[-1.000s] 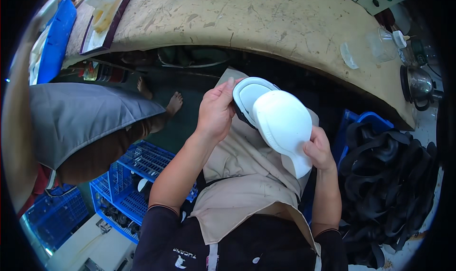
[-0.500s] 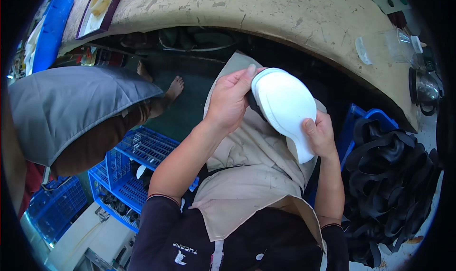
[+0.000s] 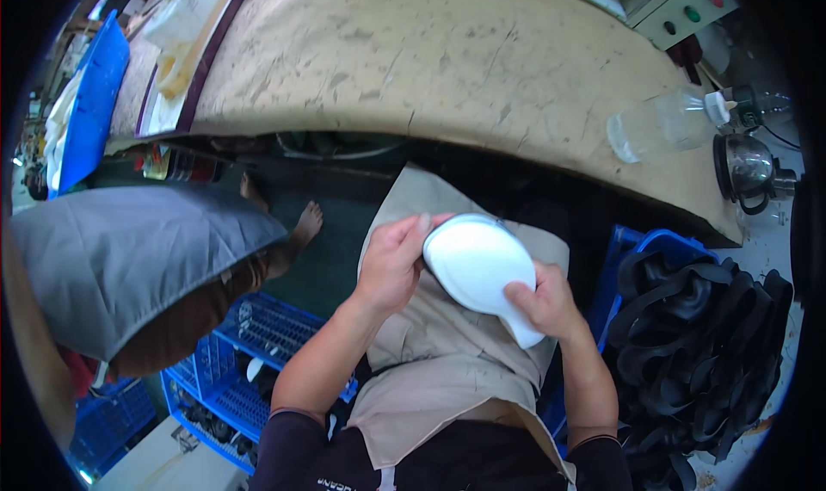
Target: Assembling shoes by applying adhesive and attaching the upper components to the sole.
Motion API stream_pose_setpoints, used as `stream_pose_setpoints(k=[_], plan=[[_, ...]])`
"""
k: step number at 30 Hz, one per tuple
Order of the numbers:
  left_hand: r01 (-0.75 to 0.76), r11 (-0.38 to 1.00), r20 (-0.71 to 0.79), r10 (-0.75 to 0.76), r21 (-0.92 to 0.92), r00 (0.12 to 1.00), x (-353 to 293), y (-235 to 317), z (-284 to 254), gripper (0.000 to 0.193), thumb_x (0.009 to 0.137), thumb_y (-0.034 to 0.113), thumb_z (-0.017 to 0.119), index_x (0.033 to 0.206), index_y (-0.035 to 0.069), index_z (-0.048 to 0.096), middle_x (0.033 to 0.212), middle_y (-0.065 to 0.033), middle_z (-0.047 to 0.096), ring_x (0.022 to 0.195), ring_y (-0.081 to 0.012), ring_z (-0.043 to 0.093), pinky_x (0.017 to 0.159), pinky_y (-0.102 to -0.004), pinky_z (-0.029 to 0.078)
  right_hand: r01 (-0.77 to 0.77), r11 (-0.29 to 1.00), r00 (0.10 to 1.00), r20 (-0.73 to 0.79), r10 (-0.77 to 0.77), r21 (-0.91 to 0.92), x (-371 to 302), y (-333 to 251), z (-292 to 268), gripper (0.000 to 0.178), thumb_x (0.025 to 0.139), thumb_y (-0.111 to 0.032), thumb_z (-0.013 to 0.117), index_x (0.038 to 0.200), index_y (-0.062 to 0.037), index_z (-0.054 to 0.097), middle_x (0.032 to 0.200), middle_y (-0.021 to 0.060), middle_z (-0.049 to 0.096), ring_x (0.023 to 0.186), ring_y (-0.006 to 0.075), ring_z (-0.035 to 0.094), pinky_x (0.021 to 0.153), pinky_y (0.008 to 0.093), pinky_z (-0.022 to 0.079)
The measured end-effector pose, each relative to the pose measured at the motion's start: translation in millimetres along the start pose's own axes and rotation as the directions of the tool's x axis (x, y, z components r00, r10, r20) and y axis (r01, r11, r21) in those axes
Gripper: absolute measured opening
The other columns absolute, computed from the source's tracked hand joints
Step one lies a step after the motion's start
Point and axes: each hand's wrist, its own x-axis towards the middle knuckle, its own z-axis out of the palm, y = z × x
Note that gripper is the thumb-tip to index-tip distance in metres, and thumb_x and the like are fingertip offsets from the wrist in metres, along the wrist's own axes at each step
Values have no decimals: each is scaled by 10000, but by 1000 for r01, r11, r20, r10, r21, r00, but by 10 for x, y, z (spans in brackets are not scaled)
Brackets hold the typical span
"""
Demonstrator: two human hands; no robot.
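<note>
White shoe sole (image 3: 478,265), held over a beige apron (image 3: 447,362) on the lap, below the worn surface (image 3: 413,61). The left hand (image 3: 391,263) is closed around the sole's upper-left edge; the right hand (image 3: 542,300) grips its lower-right end, thumb on top. Black rubber pieces (image 3: 697,345) lie right of the sole.

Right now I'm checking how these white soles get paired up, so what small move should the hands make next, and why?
Probably press the white soles flush. The left hand grips the wide end, the right hand the narrow end, and a second rim peeks out along the upper edge, so they look slightly offset.
</note>
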Motion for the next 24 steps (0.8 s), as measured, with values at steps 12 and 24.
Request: stream_pose_setpoints(k=[12,24], plan=[[-136,991,244,133,-5,961,-119,-10,52,370,1049,199,509,1236,-74,675,1024,-127,694,854,-190,621,762,-292,497,-17,984,997,66,29,-179,-167,-170,-129,366,904,-288,730,982,67,688,786,166,731,632,303,692,638,351,548],[-410,735,557,53,541,829,-167,-182,77,535,813,186,611,1272,-85,661,986,-238,739,689,-262,658,641,-306,511,40,955,988,153,6,-295,-343,301,-33,393,885,-340,748,842,40,660,708,147,698,579,297,661,609,364,524]])
